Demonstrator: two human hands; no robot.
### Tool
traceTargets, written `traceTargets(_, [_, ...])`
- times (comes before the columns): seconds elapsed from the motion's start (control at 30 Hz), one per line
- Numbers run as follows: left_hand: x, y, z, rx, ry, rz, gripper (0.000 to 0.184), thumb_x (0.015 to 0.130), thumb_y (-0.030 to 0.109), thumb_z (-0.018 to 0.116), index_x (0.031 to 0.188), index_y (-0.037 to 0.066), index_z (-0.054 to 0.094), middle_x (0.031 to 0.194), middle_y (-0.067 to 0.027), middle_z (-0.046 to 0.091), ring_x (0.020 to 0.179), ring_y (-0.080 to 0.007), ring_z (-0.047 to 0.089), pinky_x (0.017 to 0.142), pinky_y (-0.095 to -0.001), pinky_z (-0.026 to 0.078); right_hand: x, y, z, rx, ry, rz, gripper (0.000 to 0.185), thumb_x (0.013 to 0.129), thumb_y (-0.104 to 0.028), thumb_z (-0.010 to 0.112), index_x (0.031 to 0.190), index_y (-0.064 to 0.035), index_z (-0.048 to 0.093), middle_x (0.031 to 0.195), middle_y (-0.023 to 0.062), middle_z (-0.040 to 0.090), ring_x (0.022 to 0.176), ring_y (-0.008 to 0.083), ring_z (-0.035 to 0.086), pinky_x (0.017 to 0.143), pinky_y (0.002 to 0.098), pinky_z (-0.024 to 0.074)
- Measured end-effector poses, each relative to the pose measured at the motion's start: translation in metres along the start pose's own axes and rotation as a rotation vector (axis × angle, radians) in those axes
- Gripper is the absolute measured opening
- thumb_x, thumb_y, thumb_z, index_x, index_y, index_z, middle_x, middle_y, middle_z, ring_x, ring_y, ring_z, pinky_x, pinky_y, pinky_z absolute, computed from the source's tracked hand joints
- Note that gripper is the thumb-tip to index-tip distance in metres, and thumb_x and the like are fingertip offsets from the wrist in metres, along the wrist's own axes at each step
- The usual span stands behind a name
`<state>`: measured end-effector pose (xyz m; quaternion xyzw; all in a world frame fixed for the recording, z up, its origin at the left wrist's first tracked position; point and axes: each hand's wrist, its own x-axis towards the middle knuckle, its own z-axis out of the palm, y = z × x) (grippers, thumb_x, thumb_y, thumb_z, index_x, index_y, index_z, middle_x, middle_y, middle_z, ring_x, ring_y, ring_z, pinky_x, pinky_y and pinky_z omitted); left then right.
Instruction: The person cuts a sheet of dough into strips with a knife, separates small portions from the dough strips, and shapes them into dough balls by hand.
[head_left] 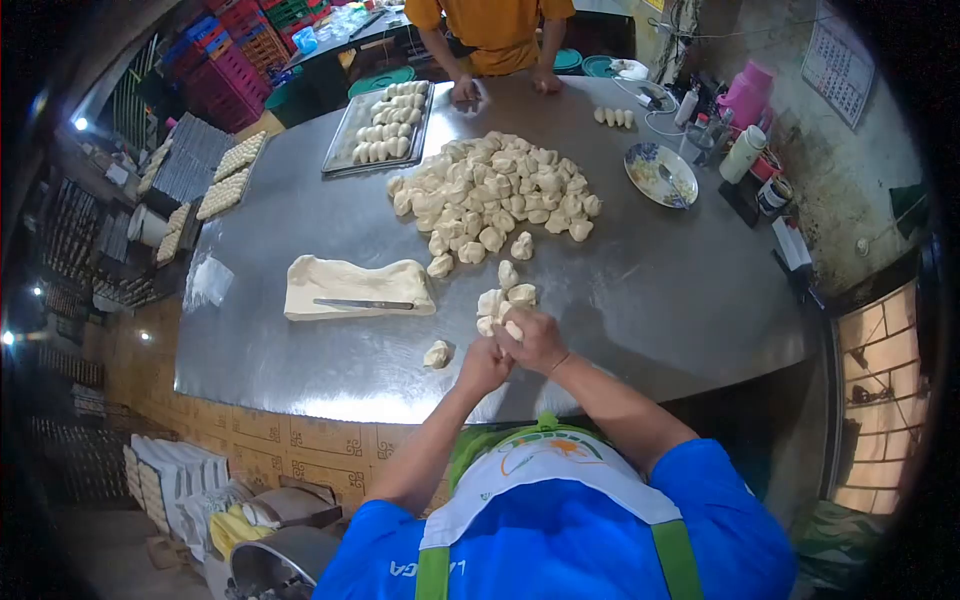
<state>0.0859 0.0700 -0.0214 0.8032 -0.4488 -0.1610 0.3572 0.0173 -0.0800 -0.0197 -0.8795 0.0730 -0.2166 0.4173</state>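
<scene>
My right hand [537, 343] is closed around a pale dough piece [514, 331], part of which shows at its thumb. Pressed up against it, my left hand [482, 368] is also closed on dough, mostly hidden by the fingers. Just beyond my hands sits a small cluster of dough lumps [491, 303]. A single dough lump [436, 354] lies to the left. Farther left is a long flat slab of dough [345, 277] with a knife [362, 304] lying across it. A big heap of dough pieces [490, 185] covers the middle of the steel table [680, 330].
Across the table, a person in an orange shirt [490, 30] rests both hands near the edge. A tray [328, 160] holds rows of shaped dough at back left. On the right stand a plate [640, 183] with a spoon, a pink jug [745, 95] and a pale flask [742, 155].
</scene>
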Motion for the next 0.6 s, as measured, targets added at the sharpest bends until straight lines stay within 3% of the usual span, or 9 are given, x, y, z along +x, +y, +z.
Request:
traceTargets(0.07, [-0.002,0.021,-0.009,0.087,-0.134,-0.085,0.023,0.079,0.005,0.066,0.102,0.005,0.069,0.087,-0.0165,0.07,0.084,-0.0379,0.067,0.075,-0.0385,0.054,0.016,0.02,-0.008,-0.164,-0.223,0.211,0.049,0.076,-0.039,0.077,0.112,-0.0079,0.066,0.106,0.0162,0.064,0.101,0.0355,0.062,0.084,0.045,0.0498])
traceTargets(0.13, [-0.012,0.021,-0.011,-0.182,-0.058,0.319,0.045,0.076,0.001,0.066,0.12,0.004,0.062,0.1,-0.0184,0.068,0.096,-0.0359,0.067,0.084,-0.0381,0.054,0.012,0.028,-0.012,-0.318,-0.43,0.438,0.055,0.075,-0.042,0.078,0.117,-0.0083,0.065,0.112,0.0162,0.063,0.108,0.0354,0.061,0.088,0.045,0.0491])
traceTargets(0.23, [0.0,-0.008,-0.007,-0.707,0.183,-0.087,0.068,0.076,0.01,0.076,0.137,0.003,0.047,0.114,-0.0162,0.062,0.103,-0.0309,0.063,0.089,-0.0395,0.051,0.004,0.017,-0.013,-0.18,-0.022,0.042,0.058,0.075,-0.035,0.076,0.125,-0.0071,0.061,0.116,0.0164,0.062,0.112,0.0352,0.059,0.097,0.043,0.0465])
traceTargets(0.33, [0.009,0.003,-0.035,-0.248,0.257,0.16,0.08,0.08,0.007,0.071,0.149,0.006,0.031,0.126,-0.0195,0.056,0.124,-0.0304,0.05,0.1,-0.04,0.046,0.014,-0.032,-0.028,0.051,-0.093,-0.282,0.053,0.076,-0.027,0.076,0.122,-0.0064,0.062,0.119,0.0174,0.061,0.111,0.0353,0.06,0.095,0.0422,0.0481])
traceTargets(0.37, [0.015,0.01,-0.047,-0.25,0.242,0.161,0.08,0.08,0.007,0.071,0.149,0.006,0.031,0.126,-0.0195,0.056,0.124,-0.0304,0.05,0.1,-0.04,0.046,0.017,-0.032,-0.026,0.161,-0.304,-0.204,0.043,0.077,-0.018,0.074,0.118,-0.0069,0.064,0.118,0.0182,0.062,0.109,0.0349,0.061,0.091,0.0406,0.0503])
traceTargets(0.43, [0.02,0.02,-0.067,-0.384,0.226,0.217,0.095,0.072,0.005,0.075,0.153,0.011,0.026,0.146,-0.0222,0.04,0.137,-0.0423,0.037,0.105,-0.0384,0.044,0.025,-0.037,-0.027,0.153,-0.21,-0.275,0.041,0.077,-0.015,0.073,0.116,-0.0075,0.064,0.118,0.0182,0.062,0.107,0.0346,0.061,0.089,0.0396,0.0512])
traceTargets(0.47, [0.03,-0.058,-0.049,0.201,0.085,0.279,0.099,0.073,0.01,0.078,0.155,0.015,0.022,0.157,-0.0194,0.022,0.138,-0.0406,0.036,0.109,-0.0416,0.039,0.036,-0.041,-0.032,0.133,-0.11,-0.37,0.039,0.077,-0.012,0.072,0.115,-0.008,0.065,0.118,0.0183,0.062,0.105,0.0342,0.062,0.087,0.0386,0.0521])
traceTargets(0.5, [0.037,-0.081,-0.04,0.201,0.085,0.289,0.099,0.073,0.01,0.078,0.155,0.015,0.022,0.157,-0.0194,0.022,0.138,-0.0406,0.036,0.109,-0.0416,0.039,0.043,-0.052,-0.042,0.201,-0.148,-0.091,0.039,0.078,-0.016,0.072,0.116,-0.011,0.065,0.121,0.016,0.062,0.105,0.0325,0.063,0.088,0.0386,0.0521])
traceTargets(0.6, [0.056,-0.098,-0.025,-0.298,-0.279,-0.08,0.099,0.078,0.035,0.081,0.156,0.016,0.022,0.163,-0.0127,0.01,0.137,-0.0349,0.039,0.113,-0.0441,0.03,0.043,-0.053,-0.039,-0.06,-0.025,-0.152,0.042,0.08,-0.029,0.077,0.117,-0.0143,0.066,0.128,0.0143,0.06,0.109,0.0306,0.062,0.09,0.0387,0.0523])
